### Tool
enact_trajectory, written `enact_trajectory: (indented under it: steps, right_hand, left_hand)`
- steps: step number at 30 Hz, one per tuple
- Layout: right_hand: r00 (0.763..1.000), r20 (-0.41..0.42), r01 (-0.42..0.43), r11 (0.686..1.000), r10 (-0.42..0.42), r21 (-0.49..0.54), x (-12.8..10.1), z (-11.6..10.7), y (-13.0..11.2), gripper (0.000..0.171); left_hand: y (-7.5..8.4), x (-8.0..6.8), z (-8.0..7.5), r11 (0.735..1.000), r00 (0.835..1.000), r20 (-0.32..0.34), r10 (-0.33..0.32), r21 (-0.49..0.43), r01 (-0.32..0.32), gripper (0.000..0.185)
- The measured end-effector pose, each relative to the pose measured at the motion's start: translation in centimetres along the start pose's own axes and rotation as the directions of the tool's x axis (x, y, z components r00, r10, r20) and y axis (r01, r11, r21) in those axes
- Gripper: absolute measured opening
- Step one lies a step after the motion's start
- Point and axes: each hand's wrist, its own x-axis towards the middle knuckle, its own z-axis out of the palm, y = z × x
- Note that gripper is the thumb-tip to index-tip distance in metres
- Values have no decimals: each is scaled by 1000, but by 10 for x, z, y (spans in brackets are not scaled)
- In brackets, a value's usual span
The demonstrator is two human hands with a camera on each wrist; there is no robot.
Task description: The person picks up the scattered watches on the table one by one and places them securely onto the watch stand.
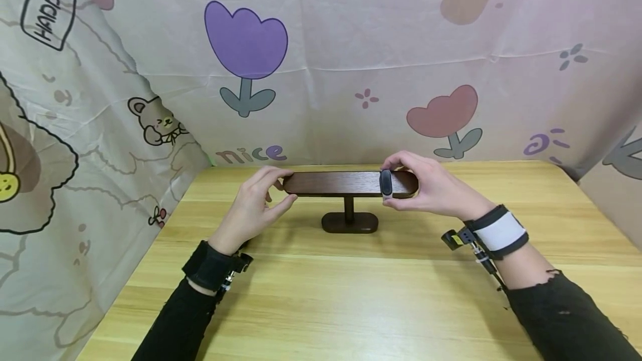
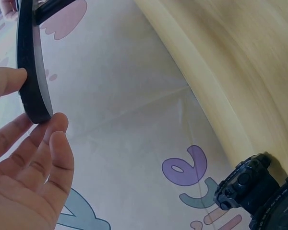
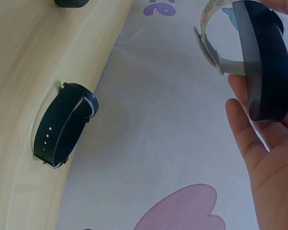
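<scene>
A dark wooden T-bar watch stand (image 1: pixel 333 184) stands upright on the table. My left hand (image 1: pixel 256 202) pinches its left end between thumb and fingers; in the left wrist view the stand's bar (image 2: pixel 34 62) lies between them. A fitness band (image 1: pixel 385 183) with a dark oval face is looped around the bar near its right end. My right hand (image 1: pixel 426 185) surrounds that end, fingertips above and thumb below, at the band's upper and lower edges. In the right wrist view the band's pale strap (image 3: pixel 230 67) loops out behind the bar.
One black-strapped watch (image 3: pixel 65 127) sits near the table's edge in the right wrist view. Another dark watch (image 2: pixel 249 187) shows at lower right in the left wrist view. Behind the wooden table (image 1: pixel 331 294) hangs a printed cloth (image 1: pixel 331 43).
</scene>
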Motion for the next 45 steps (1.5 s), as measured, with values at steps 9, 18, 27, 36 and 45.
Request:
enact_trajectory:
  steps: [9, 18, 27, 36, 45]
  right_hand:
    - [1000, 5, 15, 999, -15, -45, 5, 0, -3, 61]
    - [999, 33, 14, 1000, -13, -26, 13, 3, -11, 61]
    - [998, 44, 50, 999, -49, -21, 21, 8, -15, 60]
    - [996, 60, 68, 997, -67, -19, 26, 13, -21, 59]
    - [994, 62, 95, 995, -93, -31, 33, 16, -26, 59]
  left_hand:
    - [0, 0, 0, 1000, 1000, -2, 1, -5, -1, 43]
    - [0, 0, 0, 1000, 1000, 5, -3, -5, 3, 43]
    - [0, 0, 0, 1000, 1000, 11, -1, -6, 1, 43]
    - [0, 0, 0, 1000, 1000, 6, 8, -4, -8, 43]
    - [-1, 0, 0, 1000, 1000, 7, 6, -8, -6, 44]
